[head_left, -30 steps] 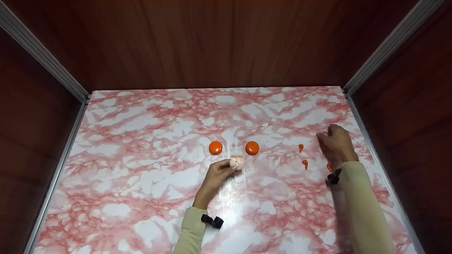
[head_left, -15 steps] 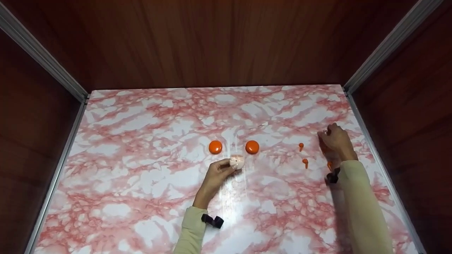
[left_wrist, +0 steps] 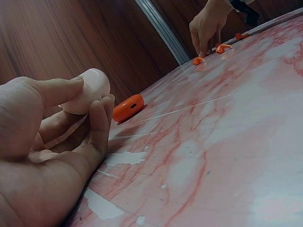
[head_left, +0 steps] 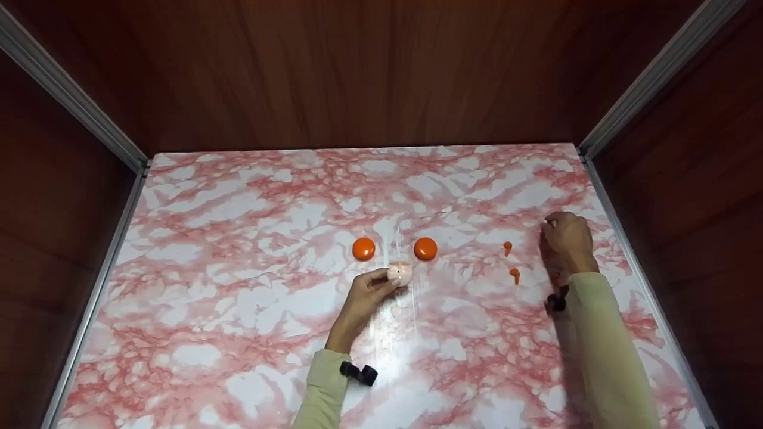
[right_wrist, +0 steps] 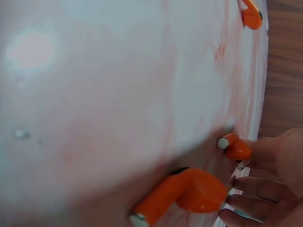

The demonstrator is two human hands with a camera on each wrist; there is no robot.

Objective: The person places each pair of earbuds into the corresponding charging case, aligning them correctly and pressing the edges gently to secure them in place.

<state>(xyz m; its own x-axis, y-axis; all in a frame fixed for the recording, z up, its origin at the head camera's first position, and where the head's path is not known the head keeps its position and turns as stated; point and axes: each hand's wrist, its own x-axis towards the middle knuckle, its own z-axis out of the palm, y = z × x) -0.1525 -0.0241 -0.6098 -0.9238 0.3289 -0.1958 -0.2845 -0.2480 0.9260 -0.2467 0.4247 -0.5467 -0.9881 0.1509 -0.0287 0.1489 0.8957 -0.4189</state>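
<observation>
My left hand [head_left: 365,298] holds a pale pink earbud case [head_left: 400,274] between thumb and fingers, just above the table; the left wrist view shows the case's [left_wrist: 94,87] rounded side. At the right, my right hand [head_left: 570,237] is low over the tabletop with fingers curled. A small whitish piece [right_wrist: 242,165] shows between its fingertips in the right wrist view, mostly hidden. Close to those fingers lie an orange earbud [right_wrist: 237,147] and a nearer orange earbud [right_wrist: 201,191]. Two orange earbuds, one farther [head_left: 507,246] and one nearer [head_left: 515,274], lie left of this hand.
Two orange earbud cases, a left one [head_left: 363,249] and a right one [head_left: 425,249], sit on the marbled table [head_left: 238,310] beyond the left hand. Dark wooden panels [head_left: 381,71] wall in the back and both sides.
My right hand has shifted slightly, its fingertips a little to the right. Its forearm has moved left, largely covering the orange earbud by the wrist. The left hand keeps still with the pale case.
</observation>
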